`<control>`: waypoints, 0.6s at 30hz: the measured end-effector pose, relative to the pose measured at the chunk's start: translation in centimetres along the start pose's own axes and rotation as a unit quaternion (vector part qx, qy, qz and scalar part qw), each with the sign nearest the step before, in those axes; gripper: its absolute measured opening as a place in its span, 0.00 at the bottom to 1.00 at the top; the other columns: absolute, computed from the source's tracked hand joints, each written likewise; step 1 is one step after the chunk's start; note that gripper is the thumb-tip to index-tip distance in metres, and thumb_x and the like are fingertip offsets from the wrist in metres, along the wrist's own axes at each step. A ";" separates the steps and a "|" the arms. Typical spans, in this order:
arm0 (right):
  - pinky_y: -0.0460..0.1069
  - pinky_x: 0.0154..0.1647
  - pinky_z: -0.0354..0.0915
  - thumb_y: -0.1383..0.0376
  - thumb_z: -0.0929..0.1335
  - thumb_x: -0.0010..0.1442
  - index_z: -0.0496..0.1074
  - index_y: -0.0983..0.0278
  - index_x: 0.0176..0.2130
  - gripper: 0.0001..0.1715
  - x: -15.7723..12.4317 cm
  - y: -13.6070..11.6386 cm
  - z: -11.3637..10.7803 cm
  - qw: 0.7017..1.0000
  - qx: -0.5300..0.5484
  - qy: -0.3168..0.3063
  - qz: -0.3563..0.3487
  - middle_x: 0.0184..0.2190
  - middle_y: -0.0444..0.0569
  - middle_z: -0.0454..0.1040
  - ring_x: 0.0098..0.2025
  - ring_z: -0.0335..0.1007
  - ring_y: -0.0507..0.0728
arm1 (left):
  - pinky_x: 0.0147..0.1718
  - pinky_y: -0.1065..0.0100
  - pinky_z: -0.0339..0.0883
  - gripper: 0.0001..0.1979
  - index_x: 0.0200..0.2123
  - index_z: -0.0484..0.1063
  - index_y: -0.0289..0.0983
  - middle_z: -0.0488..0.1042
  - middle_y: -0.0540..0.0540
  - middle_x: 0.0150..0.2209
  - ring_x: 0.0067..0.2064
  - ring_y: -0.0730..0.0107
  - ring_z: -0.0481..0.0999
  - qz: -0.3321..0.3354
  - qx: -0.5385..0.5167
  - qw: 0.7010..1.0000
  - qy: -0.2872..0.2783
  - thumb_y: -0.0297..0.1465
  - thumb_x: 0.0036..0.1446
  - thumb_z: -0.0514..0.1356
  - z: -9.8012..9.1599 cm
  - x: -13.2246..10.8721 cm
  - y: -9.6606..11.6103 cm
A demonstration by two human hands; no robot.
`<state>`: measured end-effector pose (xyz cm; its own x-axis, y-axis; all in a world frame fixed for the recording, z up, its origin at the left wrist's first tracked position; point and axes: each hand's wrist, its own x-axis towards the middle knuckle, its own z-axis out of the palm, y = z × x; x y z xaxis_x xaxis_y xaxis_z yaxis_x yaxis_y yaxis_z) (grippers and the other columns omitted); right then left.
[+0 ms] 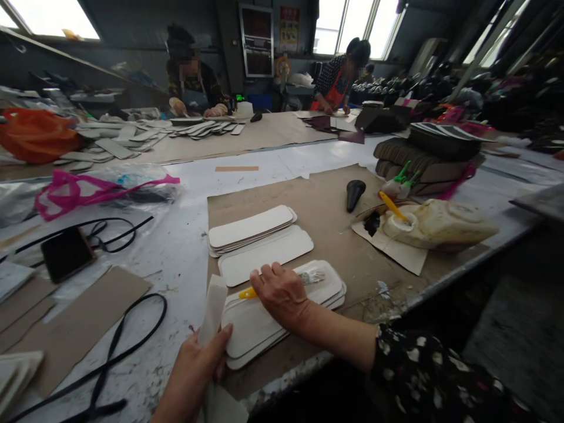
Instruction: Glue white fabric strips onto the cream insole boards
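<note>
My right hand (282, 296) is closed round a brush (247, 293) with a yellow handle. Its pale bristles lie over the top piece of a stack of white round-ended panels (253, 338) near the table's front edge. My left hand (198, 367) grips a long off-white strip (212, 305) between thumb and fingers, at the stack's left end. Behind the stack lie a single-looking white panel (267, 255) and another low pile of white panels (251, 228), all on a brown sheet (326, 205).
At right, a cut plastic jug (458, 226) lies on its side, holding a yellow-handled tool. A black rounded object (355, 195) and stacked dark panels (418, 158) stand behind. Left are a phone (67, 254), black cords (103, 376) and brown card (94, 317). Two people work across the table.
</note>
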<state>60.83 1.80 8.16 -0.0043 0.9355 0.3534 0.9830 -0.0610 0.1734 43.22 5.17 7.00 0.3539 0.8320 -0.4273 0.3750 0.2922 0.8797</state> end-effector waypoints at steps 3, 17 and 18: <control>0.50 0.26 0.55 0.71 0.60 0.62 0.68 0.66 0.42 0.11 -2.4 3.9 0.7 0.998 -0.061 -0.026 0.018 0.32 0.51 0.71 0.34 0.64 0.58 | 0.21 0.71 0.51 0.21 0.19 0.61 0.37 0.57 0.56 0.08 0.16 0.75 0.56 -0.001 -0.004 1.000 0.007 0.48 0.43 0.60 0.2 -0.2 0.1; 0.49 0.34 0.59 0.58 0.55 0.65 0.68 0.68 0.37 0.21 -2.7 14.7 -4.5 0.983 -0.047 0.125 0.125 0.31 0.53 0.73 0.34 0.68 0.59 | 0.14 0.75 0.49 0.36 0.47 0.62 0.32 0.57 0.59 0.05 0.11 0.77 0.54 -0.046 -0.126 0.990 0.044 0.46 0.37 0.64 0.2 -1.0 1.2; 0.49 0.33 0.59 0.54 0.54 0.65 0.69 0.67 0.36 0.24 -2.4 14.6 -5.1 0.981 -0.035 0.134 0.134 0.31 0.53 0.73 0.34 0.68 0.59 | 0.13 0.75 0.49 0.37 0.48 0.61 0.32 0.56 0.59 0.05 0.11 0.76 0.53 -0.047 -0.130 0.989 0.048 0.46 0.36 0.65 -0.3 -0.7 1.3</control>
<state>74.22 -3.09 14.53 0.1945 0.7579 0.6227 0.9405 -0.3243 0.1010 43.16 5.10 8.54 0.2409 0.8322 -0.4994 0.1649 0.4720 0.8660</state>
